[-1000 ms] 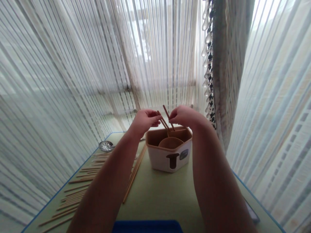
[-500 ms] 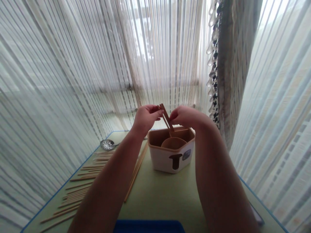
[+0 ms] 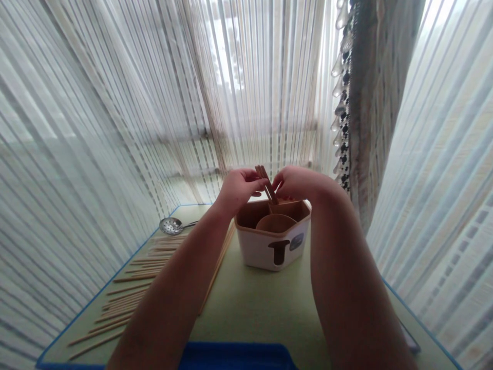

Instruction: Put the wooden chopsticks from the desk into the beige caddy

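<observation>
Several brown wooden chopsticks (image 3: 267,186) stand tilted over the back of a white utensil holder (image 3: 254,250) with a brown divided inside. My left hand (image 3: 243,187) is closed on them from the left, thumb and fingers pinching near their upper part. From the right, my right hand (image 3: 295,184) bends down over the holder's back rim, its fingertips against the same chopsticks. Their lower ends are down at the rear compartment, partly hidden. A round compartment (image 3: 276,223) shows at the holder's front.
Many loose chopsticks (image 3: 115,308) lie in a row on the green table (image 3: 254,313), left of my left arm. Behind them rests a metal slotted ladle (image 3: 170,226). A blue tray (image 3: 234,355) is at the near edge. Striped curtains (image 3: 115,103) hang around the table.
The chopsticks have gathered closer together and sit slightly lower. My left hand has moved right, nearer my right hand. The view has shifted a little.
</observation>
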### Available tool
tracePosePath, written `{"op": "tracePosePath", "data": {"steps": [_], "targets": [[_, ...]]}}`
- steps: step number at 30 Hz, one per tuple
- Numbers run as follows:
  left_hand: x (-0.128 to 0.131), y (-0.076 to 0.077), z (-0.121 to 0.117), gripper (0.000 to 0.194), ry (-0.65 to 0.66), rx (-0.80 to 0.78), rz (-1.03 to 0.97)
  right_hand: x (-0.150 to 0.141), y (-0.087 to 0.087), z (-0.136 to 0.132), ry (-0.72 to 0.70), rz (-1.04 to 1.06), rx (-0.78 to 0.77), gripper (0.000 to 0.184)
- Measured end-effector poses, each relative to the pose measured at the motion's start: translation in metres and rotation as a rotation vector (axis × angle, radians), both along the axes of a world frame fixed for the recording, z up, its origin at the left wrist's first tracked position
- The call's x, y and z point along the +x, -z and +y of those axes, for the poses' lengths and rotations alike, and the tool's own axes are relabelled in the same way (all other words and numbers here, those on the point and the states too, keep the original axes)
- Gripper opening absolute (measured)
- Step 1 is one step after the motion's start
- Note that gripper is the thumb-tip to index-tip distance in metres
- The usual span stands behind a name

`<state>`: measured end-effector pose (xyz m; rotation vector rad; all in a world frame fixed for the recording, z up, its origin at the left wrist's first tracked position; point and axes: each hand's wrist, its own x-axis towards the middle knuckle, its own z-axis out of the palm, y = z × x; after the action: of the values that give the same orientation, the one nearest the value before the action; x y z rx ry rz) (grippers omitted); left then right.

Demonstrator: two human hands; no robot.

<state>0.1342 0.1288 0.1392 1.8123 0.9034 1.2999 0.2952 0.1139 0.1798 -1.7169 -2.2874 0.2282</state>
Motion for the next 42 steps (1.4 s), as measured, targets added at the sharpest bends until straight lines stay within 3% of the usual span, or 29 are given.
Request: {"op": "tracePosePath", "data": {"steps": [3, 6, 8, 11, 14, 17, 21, 24, 27, 33, 37, 42], "targets": [[-0.008, -0.007, -0.006, 0.035, -0.108, 0.011, 0.036, 0.012, -0.004, -0.008, 0.017, 0.033, 0.183, 0.027], [-0.025, -0.006, -0.018, 0.045, -0.435, 0.211, 0.07, 0.013, -0.012, -0.031, -0.044, 0.099, 0.422, 0.021], [-0.042, 0.006, -0.029, 0.036, -0.67, 0.385, 0.103, 0.003, -0.018, -0.052, -0.081, 0.095, 0.457, 0.021], [-0.073, 0.045, -0.043, 0.022, -0.873, 0.516, 0.158, -0.03, -0.017, -0.087, -0.225, 0.027, 0.376, 0.021], [-0.1, 0.089, -0.049, 0.018, -0.86, 0.395, 0.218, -0.07, 0.009, -0.108, -0.391, -0.111, 0.206, 0.02], [-0.113, 0.116, -0.046, 0.019, -0.833, 0.285, 0.254, -0.102, 0.064, -0.108, -0.501, -0.186, 0.093, 0.026], [-0.115, 0.125, -0.039, 0.02, -0.811, 0.3, 0.339, -0.118, 0.144, -0.089, -0.503, -0.11, 0.197, 0.039], [-0.113, 0.127, -0.038, 0.02, -0.778, 0.314, 0.396, -0.118, 0.175, -0.078, -0.529, -0.137, 0.195, 0.04], [-0.113, 0.129, -0.04, 0.02, -0.791, 0.294, 0.418, -0.119, 0.183, -0.072, -0.555, -0.107, 0.152, 0.037], [-0.114, 0.128, -0.042, 0.019, -0.814, 0.26, 0.45, -0.122, 0.181, -0.076, -0.557, -0.003, 0.189, 0.044], [-0.114, 0.129, -0.04, 0.019, -0.791, 0.286, 0.455, -0.121, 0.175, -0.083, -0.629, -0.041, 0.159, 0.032], [-0.117, 0.133, -0.039, 0.018, -0.773, 0.288, 0.464, -0.119, 0.17, -0.087, -0.611, -0.145, 0.173, 0.024]]}}
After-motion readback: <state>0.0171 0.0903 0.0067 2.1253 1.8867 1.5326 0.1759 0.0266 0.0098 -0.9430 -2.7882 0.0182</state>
